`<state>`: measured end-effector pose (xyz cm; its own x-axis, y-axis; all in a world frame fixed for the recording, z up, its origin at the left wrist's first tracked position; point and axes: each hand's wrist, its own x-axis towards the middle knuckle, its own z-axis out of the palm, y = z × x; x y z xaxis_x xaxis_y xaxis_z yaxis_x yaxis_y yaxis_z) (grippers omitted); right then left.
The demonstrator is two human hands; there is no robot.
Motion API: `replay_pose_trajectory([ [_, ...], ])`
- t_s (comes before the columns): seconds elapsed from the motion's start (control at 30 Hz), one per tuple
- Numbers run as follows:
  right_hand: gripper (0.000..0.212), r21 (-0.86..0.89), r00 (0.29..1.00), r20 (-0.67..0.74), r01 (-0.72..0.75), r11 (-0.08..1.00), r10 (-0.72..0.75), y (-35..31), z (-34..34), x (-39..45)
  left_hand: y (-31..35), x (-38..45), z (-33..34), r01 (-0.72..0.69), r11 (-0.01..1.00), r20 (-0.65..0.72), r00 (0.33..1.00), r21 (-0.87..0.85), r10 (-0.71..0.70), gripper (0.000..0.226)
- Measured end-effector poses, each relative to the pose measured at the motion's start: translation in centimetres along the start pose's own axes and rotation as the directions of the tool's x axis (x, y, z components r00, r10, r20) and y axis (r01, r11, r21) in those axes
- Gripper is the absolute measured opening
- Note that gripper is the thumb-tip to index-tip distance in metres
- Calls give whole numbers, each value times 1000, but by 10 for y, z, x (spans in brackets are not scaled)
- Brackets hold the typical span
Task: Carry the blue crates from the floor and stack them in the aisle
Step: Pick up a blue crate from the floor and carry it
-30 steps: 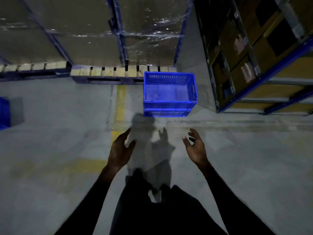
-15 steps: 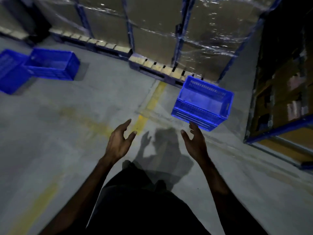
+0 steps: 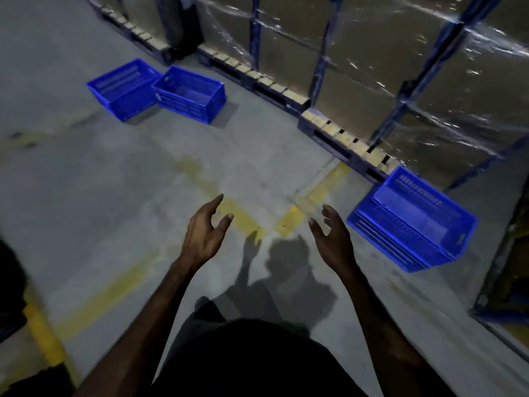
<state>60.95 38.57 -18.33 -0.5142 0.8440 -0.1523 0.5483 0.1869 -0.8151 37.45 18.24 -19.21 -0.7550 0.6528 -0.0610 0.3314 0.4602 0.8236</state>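
One blue crate stands upright on the concrete floor at the right, beside a pallet rack. Two more blue crates lie at the upper left: an upright crate and, touching its left side, a tipped crate. My left hand and my right hand are held out in front of me over the floor, palms facing each other, fingers spread, holding nothing. The right hand is just left of the near crate and apart from it.
Shrink-wrapped pallet loads on wooden pallets line the back behind blue rack posts. Another rack stands at the right edge. Worn yellow lines cross the grey floor. A dark object sits at the left edge.
The view has swung left: the near crate slid from centre to the right edge, and the two far crates came into view. Both hands stay open and empty.
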Motion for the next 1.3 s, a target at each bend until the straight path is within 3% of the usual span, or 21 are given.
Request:
replay_pose_trajectory([
  [0.2,56,30,997,31,69,997,-70,-79,106,38,-75,35,-112,108,994,-140,984,13,-105,63],
  [0.37,56,66,995,28,96,993,-98,-134,165,71,-94,91,-173,105,994,-196,976,18,-99,63],
  [0.6,55,75,995,78,62,995,-68,-171,212,141,-117,166,-195,129,991,-180,976,22,-123,61],
  [1.07,53,104,967,241,56,993,-80,-275,307,423,-106,413,-229,244,970,-291,928,6,-232,59],
  [1.3,52,64,953,292,67,996,-83,-320,367,540,-124,531,-253,286,958,-283,920,10,-272,57],
])
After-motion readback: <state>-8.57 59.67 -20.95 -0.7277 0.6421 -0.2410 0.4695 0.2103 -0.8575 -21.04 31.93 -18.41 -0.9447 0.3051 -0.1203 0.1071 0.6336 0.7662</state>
